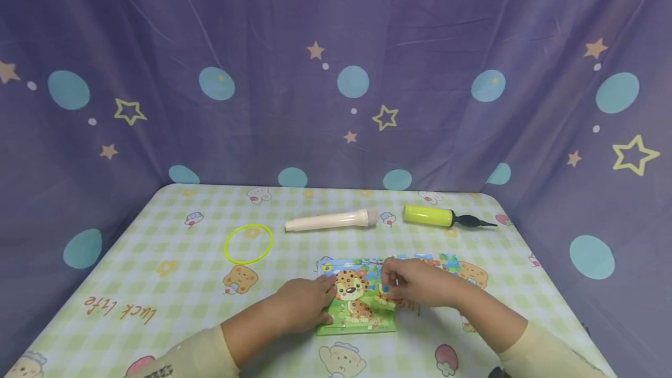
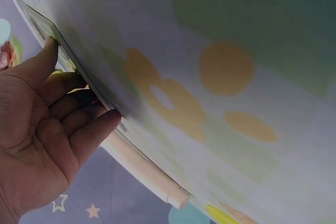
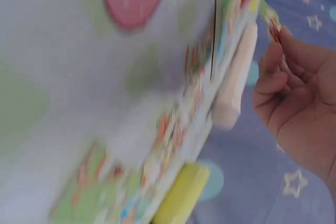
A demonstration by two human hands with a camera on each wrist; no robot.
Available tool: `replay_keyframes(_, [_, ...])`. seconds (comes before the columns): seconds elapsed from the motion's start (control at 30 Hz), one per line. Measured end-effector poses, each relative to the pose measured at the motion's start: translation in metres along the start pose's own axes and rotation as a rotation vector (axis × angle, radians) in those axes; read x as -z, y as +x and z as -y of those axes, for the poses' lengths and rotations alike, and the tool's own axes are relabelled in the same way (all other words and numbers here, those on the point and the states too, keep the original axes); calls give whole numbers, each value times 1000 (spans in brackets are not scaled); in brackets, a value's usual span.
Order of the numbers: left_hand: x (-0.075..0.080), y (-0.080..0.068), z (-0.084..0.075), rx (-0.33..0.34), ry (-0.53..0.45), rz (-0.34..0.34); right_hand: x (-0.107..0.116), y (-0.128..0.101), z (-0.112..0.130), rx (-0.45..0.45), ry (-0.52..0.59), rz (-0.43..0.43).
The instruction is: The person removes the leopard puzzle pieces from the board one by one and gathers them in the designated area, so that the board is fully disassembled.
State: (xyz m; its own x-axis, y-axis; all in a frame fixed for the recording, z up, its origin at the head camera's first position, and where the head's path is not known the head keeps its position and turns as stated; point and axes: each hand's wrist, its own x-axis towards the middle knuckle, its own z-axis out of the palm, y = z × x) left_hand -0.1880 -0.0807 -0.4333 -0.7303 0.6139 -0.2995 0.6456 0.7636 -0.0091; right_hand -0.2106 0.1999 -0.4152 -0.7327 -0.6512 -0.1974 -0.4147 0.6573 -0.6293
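Note:
A jigsaw puzzle board [image 1: 362, 327] with a spotted cartoon leopard on a green and blue ground lies on the table. My left hand [image 1: 303, 306] rests at its left side, fingers fairly straight and touching the edge, as the left wrist view also shows. My right hand [image 1: 422, 282] pinches a small puzzle piece [image 3: 272, 22] between thumb and fingertips, raised above the board's right side. Several loose puzzle pieces [image 1: 449, 262] lie right of the board, partly hidden behind the right hand and forearm; the right wrist view shows them blurred.
Behind the board lies a pale pink stick [image 1: 328, 221] with a thicker right end. A yellow hand pump [image 1: 427, 215] with a black nozzle is at the back right. A thin yellow ring [image 1: 243, 263] lies left. A purple patterned curtain [image 1: 273, 133] stands behind the checked table.

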Motion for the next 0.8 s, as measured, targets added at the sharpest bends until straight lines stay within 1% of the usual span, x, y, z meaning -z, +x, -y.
replay_keyframes(0.17, [0, 0, 0, 6, -11, 8, 17, -20, -20, -54, 36, 76])
replay_keyframes(0.27, [-1, 0, 0, 5, -7, 10, 22, -30, -30, -85, 54, 124])
replay_keyframes(0.37, [-1, 0, 0, 4, 0, 12, 22, -38, -37, -119, 46, 147])
replay_keyframes(0.53, [0, 0, 0, 1, 9, 13, 19, -45, -44, -156, 16, 148])
replay_keyframes(0.67, [1, -1, 0, -2, 5, 12, 15, -47, -47, -208, -26, 130])
replay_keyframes(0.8, [3, -2, -1, 1, -13, 21, 10, -47, -45, -270, -144, 110])
